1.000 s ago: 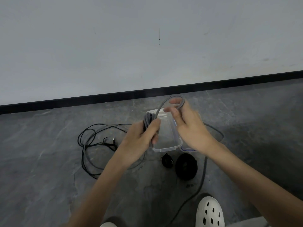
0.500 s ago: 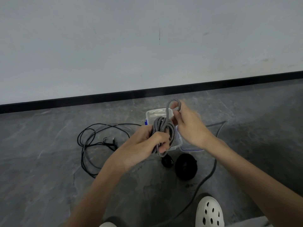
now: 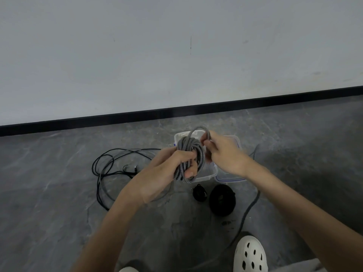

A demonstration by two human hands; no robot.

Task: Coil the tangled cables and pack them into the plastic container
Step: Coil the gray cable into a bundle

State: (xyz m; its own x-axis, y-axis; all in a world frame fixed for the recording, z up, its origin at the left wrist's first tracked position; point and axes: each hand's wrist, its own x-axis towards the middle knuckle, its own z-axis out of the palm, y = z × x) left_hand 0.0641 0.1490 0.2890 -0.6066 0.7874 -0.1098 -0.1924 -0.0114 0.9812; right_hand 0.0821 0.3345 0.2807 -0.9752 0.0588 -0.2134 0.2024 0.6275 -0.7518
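A bundle of grey cable is gripped in the left hand, with the fingers curled round it. One loop, sticking up from the top, is pinched by the right hand. Behind the hands a clear plastic container is seen on the grey floor, with its lid just beside it. A tangled black cable is spread out on the left. A small black coil and a bigger black coil are laid near the container. A white shoe is seen below.
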